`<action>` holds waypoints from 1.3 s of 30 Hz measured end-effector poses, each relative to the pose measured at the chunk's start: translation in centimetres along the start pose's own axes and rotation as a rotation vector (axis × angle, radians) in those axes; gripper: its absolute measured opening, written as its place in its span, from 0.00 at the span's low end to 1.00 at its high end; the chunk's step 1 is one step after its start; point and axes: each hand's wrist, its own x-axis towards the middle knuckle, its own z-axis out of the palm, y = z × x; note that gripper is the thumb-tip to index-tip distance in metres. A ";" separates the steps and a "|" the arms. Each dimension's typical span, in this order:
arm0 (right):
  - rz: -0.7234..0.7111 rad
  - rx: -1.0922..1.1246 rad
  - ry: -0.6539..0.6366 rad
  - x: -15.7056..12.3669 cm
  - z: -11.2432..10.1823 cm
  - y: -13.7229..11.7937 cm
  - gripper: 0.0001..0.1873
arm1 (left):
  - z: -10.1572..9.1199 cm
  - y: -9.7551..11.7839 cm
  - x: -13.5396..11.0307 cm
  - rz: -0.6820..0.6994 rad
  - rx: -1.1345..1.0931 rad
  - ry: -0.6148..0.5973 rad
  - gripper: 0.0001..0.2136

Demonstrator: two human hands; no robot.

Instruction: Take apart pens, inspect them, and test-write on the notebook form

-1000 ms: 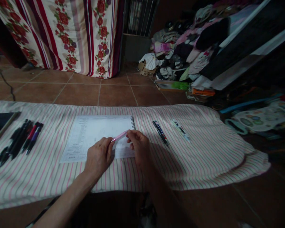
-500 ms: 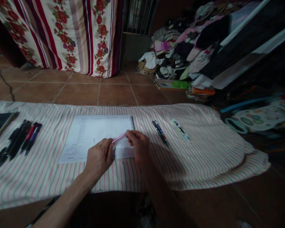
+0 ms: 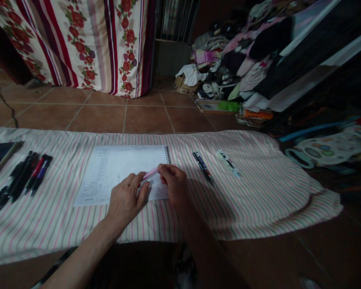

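A slim pink pen (image 3: pixel 151 173) slants over the lower right of a spiral-bound notebook (image 3: pixel 132 158) with a printed white page. My right hand (image 3: pixel 173 182) pinches the pen's upper right end between thumb and fingers. At its lower left end, the fingertips of my left hand (image 3: pixel 126 196) touch or nearly touch it. That hand's thumb stands apart from the fingers, over the page. To the right of the notebook lie a dark pen (image 3: pixel 203 167) and a pale patterned pen (image 3: pixel 229 163).
Several dark, red and purple pens (image 3: pixel 25 176) lie at the left on the striped cloth (image 3: pixel 258 192), beside a dark flat object with a light edge (image 3: pixel 1 160). Beyond the tiled floor (image 3: pixel 108 116) are a floral curtain (image 3: pixel 102 48) and a pile of clothes (image 3: pixel 228 60).
My left thumb has swung away from the fingers and the pink pen. Both hands and the pen have shifted very slightly; the other pens lie as before.
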 end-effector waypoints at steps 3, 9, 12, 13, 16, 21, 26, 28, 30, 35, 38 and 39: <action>-0.017 0.011 -0.012 0.0 0.0 0.1 0.16 | 0.1 0.0 0.0 -0.003 0.060 0.020 0.17; 0.000 -0.021 -0.015 -0.2 0.2 -0.1 0.16 | 0.1 0.2 0.0 -0.007 0.148 -0.004 0.16; 0.001 -0.040 0.002 -0.3 0.3 -0.1 0.15 | 0.1 0.2 0.0 -0.011 0.143 -0.006 0.17; -0.001 -0.045 0.002 -0.3 0.3 -0.1 0.15 | 0.2 0.1 0.0 -0.017 0.125 -0.009 0.16; -0.011 -0.047 -0.009 -0.4 0.3 -0.1 0.13 | 0.3 0.0 -0.1 -0.050 0.045 -0.017 0.16; -0.023 -0.018 -0.033 -0.4 0.2 -0.1 0.11 | 0.5 -0.2 0.0 -0.100 -0.082 -0.022 0.16; -0.032 0.004 -0.077 -0.2 0.3 0.2 0.12 | 0.4 -0.2 0.1 -0.127 -0.121 -0.024 0.16; -0.022 0.018 -0.107 -0.2 0.2 0.4 0.14 | 0.4 -0.3 0.1 -0.130 -0.107 -0.020 0.16; 0.007 0.044 -0.134 -0.1 0.2 0.5 0.17 | 0.4 -0.3 0.1 -0.126 -0.079 -0.012 0.16; 0.053 0.002 -0.076 0.0 0.0 0.4 0.17 | 0.6 -0.3 -0.1 -0.089 -0.021 -0.019 0.18; 0.043 -0.035 -0.038 0.0 0.0 0.2 0.15 | 0.7 -0.2 -0.2 -0.107 -0.059 -0.030 0.18; 0.032 -0.042 -0.026 0.0 0.0 0.1 0.14 | 0.7 -0.1 -0.2 -0.122 -0.090 -0.038 0.18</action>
